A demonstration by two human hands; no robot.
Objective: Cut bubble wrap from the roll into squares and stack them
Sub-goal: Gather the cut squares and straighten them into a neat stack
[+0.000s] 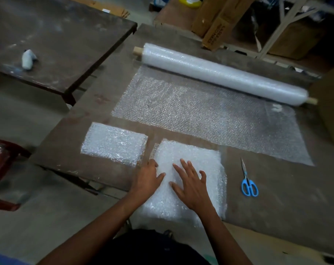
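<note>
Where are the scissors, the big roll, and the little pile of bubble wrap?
scissors (247,180): head view, at the pivot above the blue handles.
roll (223,73): head view, mid-length.
small stack (113,144): head view, middle of its top sheet.

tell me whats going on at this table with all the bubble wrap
A person is flattening a stack of cut bubble wrap pieces at the near table edge, the left hand on its left side and the right hand spread flat on top. A second stack lies to the left. The blue-handled scissors lie unused on the right, and the roll sits at the back with a sheet unrolled.
</note>
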